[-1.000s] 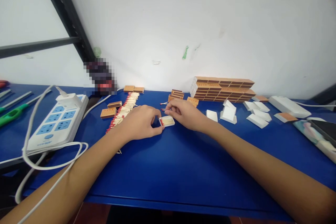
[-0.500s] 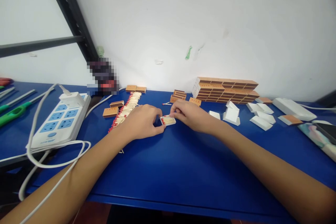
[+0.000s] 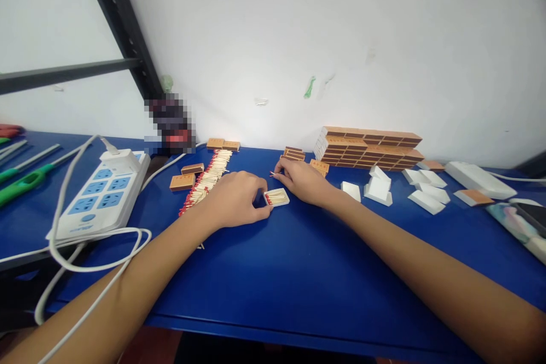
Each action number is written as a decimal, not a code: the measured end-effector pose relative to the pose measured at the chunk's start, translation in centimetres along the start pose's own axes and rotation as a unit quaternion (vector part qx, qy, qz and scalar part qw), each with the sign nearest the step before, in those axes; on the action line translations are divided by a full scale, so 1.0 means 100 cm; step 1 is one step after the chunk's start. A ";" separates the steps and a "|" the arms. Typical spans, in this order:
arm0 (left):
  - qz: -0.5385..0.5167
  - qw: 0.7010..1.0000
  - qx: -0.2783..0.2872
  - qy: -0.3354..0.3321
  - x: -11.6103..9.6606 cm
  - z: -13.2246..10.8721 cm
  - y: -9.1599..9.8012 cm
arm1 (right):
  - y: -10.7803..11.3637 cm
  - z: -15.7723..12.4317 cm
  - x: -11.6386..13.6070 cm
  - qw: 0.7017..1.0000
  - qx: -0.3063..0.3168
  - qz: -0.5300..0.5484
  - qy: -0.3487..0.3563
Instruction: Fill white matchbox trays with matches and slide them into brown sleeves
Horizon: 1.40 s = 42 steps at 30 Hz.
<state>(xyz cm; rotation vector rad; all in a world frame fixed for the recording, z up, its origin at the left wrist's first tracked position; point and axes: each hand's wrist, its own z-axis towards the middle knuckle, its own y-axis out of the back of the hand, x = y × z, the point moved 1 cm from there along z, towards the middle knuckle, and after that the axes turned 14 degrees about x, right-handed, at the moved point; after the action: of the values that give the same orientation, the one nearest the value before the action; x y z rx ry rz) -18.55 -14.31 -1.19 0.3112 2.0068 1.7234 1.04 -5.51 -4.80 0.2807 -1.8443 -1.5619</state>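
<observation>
A small white matchbox tray [image 3: 282, 202] holds red-tipped matches in the middle of the blue table. My left hand [image 3: 239, 199] grips its left end between thumb and fingers. Just behind the tray, my right hand [image 3: 302, 181] has its fingertips pinched on a match [image 3: 272, 174], whose red head points left. Beside and partly behind my left hand lies a long row of loose matches [image 3: 216, 168]. Closed matchboxes [image 3: 293, 153] stand behind my right hand, which partly hides them.
A stack of brown matchboxes [image 3: 371, 149] stands against the wall. White empty trays [image 3: 379, 187] lie to the right, near a white power bank-like block [image 3: 480, 180]. At left are a power strip [image 3: 100, 196], its looped cable [image 3: 139, 233] across my forearm, and green-handled tools [image 3: 25, 187].
My right hand has moved from the tray to just behind it and now pinches the match that lay there. My left hand stays at the tray.
</observation>
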 end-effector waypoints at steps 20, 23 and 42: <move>-0.017 1.000 -0.005 -0.008 0.001 0.001 0.003 | 0.014 -0.043 0.017 0.993 -0.001 0.078 0.090; -0.023 1.000 -0.010 -0.006 0.006 0.001 0.006 | 0.018 -0.044 0.010 0.989 -0.070 0.091 0.092; 0.063 0.970 -0.168 0.162 0.032 -0.003 0.027 | -0.039 -0.036 0.100 0.982 0.051 0.078 0.162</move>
<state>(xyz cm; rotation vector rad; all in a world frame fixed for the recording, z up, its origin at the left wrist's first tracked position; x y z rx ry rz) -21.83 -12.55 0.76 0.0439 1.8894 2.2784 -5.17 -15.01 -4.65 0.4024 -1.6494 -1.2379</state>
